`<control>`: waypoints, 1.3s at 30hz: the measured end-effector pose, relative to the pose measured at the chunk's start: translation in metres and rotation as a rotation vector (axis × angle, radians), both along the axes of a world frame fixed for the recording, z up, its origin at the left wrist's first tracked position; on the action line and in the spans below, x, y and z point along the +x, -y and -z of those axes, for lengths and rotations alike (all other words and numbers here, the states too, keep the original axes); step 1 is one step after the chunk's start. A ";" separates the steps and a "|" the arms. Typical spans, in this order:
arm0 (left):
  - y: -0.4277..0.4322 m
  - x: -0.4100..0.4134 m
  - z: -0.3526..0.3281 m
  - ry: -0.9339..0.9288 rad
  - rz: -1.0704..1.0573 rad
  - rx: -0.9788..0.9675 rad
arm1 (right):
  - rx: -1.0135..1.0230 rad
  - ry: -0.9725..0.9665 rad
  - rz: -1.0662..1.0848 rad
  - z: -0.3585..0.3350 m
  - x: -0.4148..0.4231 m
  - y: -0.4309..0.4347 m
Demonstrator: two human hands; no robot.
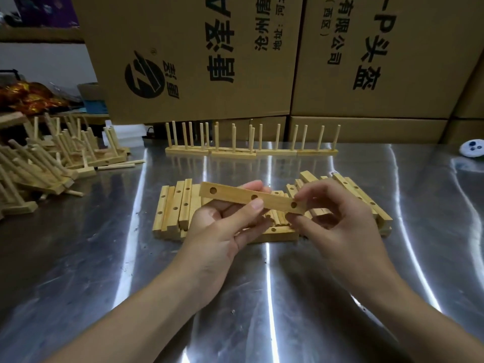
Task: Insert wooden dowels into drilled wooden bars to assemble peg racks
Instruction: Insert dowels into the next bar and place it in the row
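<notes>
Above the table (104, 258), both hands hold the bar (272, 201) crosswise, holes up.

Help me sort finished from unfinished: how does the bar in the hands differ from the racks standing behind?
The held bar shows three empty holes; the racks carry upright dowels. The held bar is up off the table, gripped by the left hand and right hand; the racks stand on it. Both are pale wood.
</notes>
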State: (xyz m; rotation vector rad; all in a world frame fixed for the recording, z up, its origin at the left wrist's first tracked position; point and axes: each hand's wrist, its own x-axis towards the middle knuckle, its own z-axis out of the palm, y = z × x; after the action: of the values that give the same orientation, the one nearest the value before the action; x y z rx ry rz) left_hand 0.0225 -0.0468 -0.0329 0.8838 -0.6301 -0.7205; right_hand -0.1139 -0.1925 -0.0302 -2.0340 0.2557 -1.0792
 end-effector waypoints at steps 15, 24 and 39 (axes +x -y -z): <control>0.000 0.002 -0.001 0.051 -0.110 0.047 | 0.036 -0.075 0.004 -0.008 -0.009 0.012; 0.003 -0.006 0.012 0.028 -0.388 0.116 | -0.438 -0.470 0.293 -0.002 -0.019 0.044; 0.001 -0.010 0.007 0.023 -0.286 0.131 | -0.409 -0.075 0.446 -0.007 -0.017 0.035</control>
State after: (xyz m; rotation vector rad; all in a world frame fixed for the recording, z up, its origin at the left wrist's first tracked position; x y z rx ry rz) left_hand 0.0125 -0.0479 -0.0395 1.0791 -0.4674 -0.4978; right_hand -0.1306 -0.2279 -0.0235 -2.4545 0.5885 -1.4170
